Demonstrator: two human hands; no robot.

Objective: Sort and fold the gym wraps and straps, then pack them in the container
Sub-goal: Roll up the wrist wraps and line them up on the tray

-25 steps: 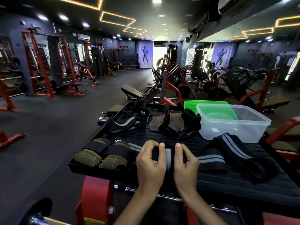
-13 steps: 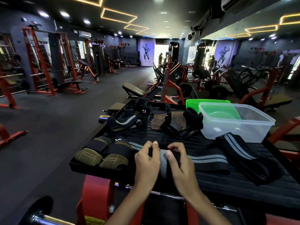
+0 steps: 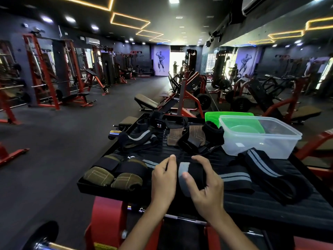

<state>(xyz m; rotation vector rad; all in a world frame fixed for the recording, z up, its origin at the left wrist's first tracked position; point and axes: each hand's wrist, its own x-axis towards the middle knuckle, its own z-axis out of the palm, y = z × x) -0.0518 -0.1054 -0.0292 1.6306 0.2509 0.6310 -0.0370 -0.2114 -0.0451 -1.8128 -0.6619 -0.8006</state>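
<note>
Your left hand (image 3: 163,179) and right hand (image 3: 205,184) both clench the black, grey-striped wrap (image 3: 191,175), a half-made roll of soft elastic weave lying at 6 o'clock on the ribbed black surface (image 3: 270,204), its loose tail (image 3: 234,179) trailing flat toward 3 o'clock. Ease your pinch and I'd expect the springy roll to uncoil, and dragging the tail could skew the layers or snag the second wrap (image 3: 270,174) heaped beside it. The clear, rigid plastic container (image 3: 259,139) waits open at 1 o'clock, with padded straps (image 3: 115,172) at 9 o'clock and leather grips (image 3: 187,136) at 12.
</note>
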